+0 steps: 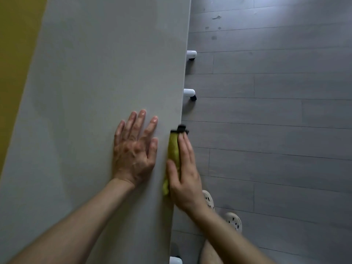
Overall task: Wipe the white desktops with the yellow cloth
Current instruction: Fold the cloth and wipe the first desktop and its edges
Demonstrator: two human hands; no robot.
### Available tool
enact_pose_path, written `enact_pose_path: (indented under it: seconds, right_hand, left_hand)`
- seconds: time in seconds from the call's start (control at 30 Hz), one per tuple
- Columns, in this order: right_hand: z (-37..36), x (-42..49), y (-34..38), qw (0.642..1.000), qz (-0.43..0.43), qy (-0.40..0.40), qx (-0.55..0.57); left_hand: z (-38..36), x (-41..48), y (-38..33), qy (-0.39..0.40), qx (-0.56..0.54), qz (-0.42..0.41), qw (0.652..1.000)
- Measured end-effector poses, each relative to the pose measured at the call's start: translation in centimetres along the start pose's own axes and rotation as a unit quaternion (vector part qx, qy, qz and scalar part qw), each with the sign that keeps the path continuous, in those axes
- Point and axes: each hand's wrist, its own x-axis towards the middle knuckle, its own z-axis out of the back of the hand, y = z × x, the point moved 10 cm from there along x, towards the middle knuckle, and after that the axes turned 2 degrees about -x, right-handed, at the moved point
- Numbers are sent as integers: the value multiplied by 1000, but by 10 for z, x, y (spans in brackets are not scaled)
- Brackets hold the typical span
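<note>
The white desktop point(91, 92) fills the left and middle of the head view, and its right edge runs from top to bottom. My left hand point(135, 147) lies flat on the desktop with fingers spread, close to that edge. My right hand point(184, 172) holds the yellow cloth point(173, 149) against the desk's right edge, thumb on top and fingers down over the side. The cloth is bunched along the edge and has a black trim at its far end point(181, 129).
Grey plank floor point(276, 111) lies to the right of the desk. White desk feet with black casters point(190, 93) stick out below the edge. My shoes point(233, 221) stand near the desk. A yellow surface point(13, 54) borders the desk at far left.
</note>
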Motion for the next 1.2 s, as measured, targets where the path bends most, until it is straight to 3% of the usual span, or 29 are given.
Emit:
enact_pose_path:
  seconds: [0.17, 0.23, 0.37, 0.47, 0.53, 0.77, 0.83, 0.97, 1.1, 1.2]
  right_hand:
    - [32, 186, 9, 999, -2, -44, 12]
    - [35, 204, 11, 998, -3, -56, 1]
    - [17, 83, 7, 997, 15, -77, 12]
    - [-3, -37, 0, 999, 19, -26, 1]
    - [-5, -58, -3, 1000, 6, -16, -10]
    - [26, 154, 4, 998, -11, -62, -10]
    - [26, 175, 3, 998, -14, -57, -9]
    - [12, 75, 4, 996, -4, -89, 5]
    - [-12, -87, -5, 1000, -3, -26, 12]
    - [-11, -82, -8, 1000, -4, -7, 3]
  left_hand:
    - [1, 1, -1, 2, 8, 2, 1000]
    - [0, 2, 0, 3, 10, 6, 1000]
    - [1, 0, 0, -4, 9, 0, 1000]
    - [0, 0, 1, -4, 4, 1, 1000]
    - [1, 0, 1, -3, 2, 3, 1000]
    - [1, 2, 0, 0, 6, 2, 1000]
    - [1, 2, 0, 3, 7, 6, 1000]
    - [1, 1, 0, -2, 10, 1, 1000]
    - [0, 0, 1, -4, -4, 1, 1000]
    - [0, -5, 2, 2, -12, 1, 1000]
